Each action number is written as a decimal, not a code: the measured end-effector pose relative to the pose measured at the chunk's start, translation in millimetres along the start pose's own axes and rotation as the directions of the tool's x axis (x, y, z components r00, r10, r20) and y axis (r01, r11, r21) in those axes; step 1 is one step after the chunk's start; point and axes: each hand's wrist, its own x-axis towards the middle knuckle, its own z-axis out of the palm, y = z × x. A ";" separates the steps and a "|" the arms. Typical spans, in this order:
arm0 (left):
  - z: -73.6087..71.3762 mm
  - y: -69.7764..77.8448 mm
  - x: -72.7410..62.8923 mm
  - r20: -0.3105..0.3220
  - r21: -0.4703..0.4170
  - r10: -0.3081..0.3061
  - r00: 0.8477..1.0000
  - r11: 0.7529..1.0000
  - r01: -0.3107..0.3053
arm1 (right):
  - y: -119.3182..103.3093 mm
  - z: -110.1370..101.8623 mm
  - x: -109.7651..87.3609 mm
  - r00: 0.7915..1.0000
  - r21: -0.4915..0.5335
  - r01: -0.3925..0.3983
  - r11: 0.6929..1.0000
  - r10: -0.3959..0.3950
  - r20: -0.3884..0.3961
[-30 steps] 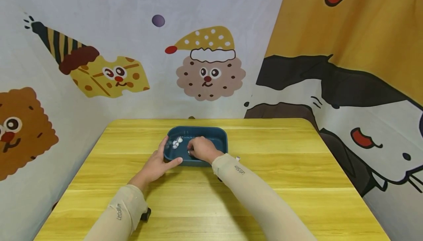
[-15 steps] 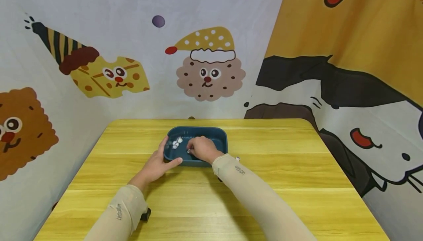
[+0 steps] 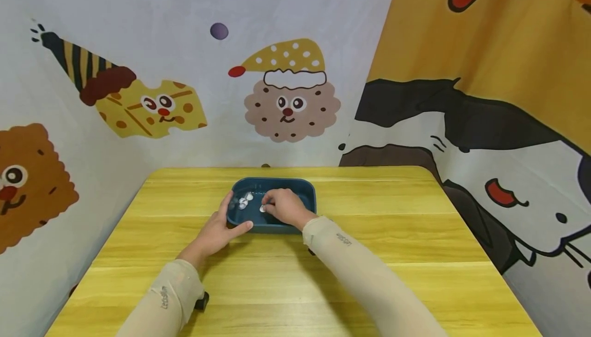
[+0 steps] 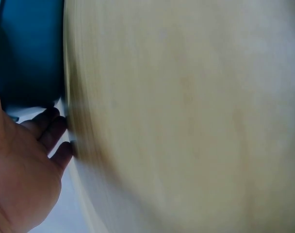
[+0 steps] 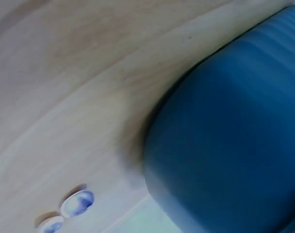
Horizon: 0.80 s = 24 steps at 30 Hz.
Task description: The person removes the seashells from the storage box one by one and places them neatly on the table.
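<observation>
A dark blue rectangular tray [image 3: 272, 226] with raised walls stands on the table. My left hand [image 3: 215, 234] rests on its near left corner, fingers along the left wall and thumb at the front rim. The left wrist view shows this hand [image 4: 26, 170] beside the tray wall [image 4: 31, 53]. Inside the tray, several small white rounded pieces [image 3: 244, 201] lie grouped at the left. Over the tray's middle, my right hand [image 3: 287, 207] pinches a small white rounded piece [image 3: 262, 208] between thumb and fingers. The right wrist view shows only the tray's outside [image 5: 230, 126], not the fingers.
Two small white pieces with blue marks, one nearer the tray [image 5: 77, 203] and one farther off [image 5: 51, 224], lie on the wooden table [image 3: 392, 224] at the right. A cartoon-printed curtain [image 3: 184, 60] hangs behind the table.
My right hand has lifted and shifted slightly, and the white piece at its fingertips shows more plainly. The left hand keeps its place on the tray. The head view has turned slightly right.
</observation>
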 end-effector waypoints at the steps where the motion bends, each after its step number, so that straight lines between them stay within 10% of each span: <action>1: -0.1 -0.1 -0.1 0.000 0.003 -0.001 1.000 1.000 0.001 | 0.4 -1.9 -2.0 1.000 0.024 -0.001 1.000 0.000 0.010; 24: -0.8 0.2 -4.5 0.016 0.008 0.034 0.999 0.999 -0.034 | 42.1 -56.0 -89.9 0.980 0.365 -0.044 0.930 0.111 -0.165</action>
